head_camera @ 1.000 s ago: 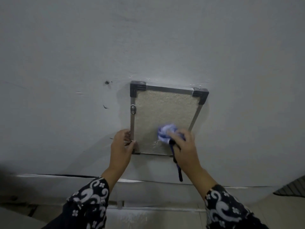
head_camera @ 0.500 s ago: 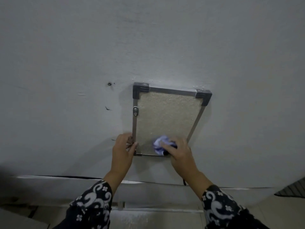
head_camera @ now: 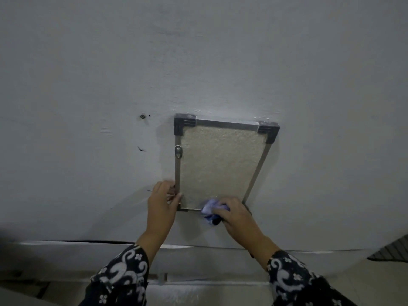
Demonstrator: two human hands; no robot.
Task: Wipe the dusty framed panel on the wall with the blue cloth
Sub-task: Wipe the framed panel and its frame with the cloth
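A framed panel (head_camera: 218, 164) with a rough beige face, a thin metal frame and black corner caps hangs on the grey wall. My left hand (head_camera: 162, 206) grips the frame's lower left edge, thumb on the front. My right hand (head_camera: 237, 214) holds the bunched blue cloth (head_camera: 209, 209) against the panel's bottom edge, near its lower right corner. A dark end of the cloth pokes out under my fingers.
A screw (head_camera: 142, 116) sits in the wall left of the panel, with a small dark mark (head_camera: 140, 148) below it. A pale ledge (head_camera: 198, 246) runs along the wall under my forearms. Tiled floor shows at the far right.
My right hand has wiped the cloth downward from the panel's lower middle to its bottom edge. The left hand has kept its grip on the frame.
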